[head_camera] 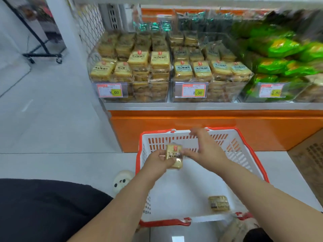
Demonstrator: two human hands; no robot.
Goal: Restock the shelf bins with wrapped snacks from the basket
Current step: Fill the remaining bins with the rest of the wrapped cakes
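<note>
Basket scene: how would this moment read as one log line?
left hand: holds snack | right hand: at the snack, grip unclear | basket: one pack left | bins: nearly full

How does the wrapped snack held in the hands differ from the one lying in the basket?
The held snack is gripped by the left hand above the basket, with the right hand at it; the loose snack lies untouched on the basket floor. The held one stands tilted up; the loose one lies flat. Both are small, tan and clear-wrapped.
</note>
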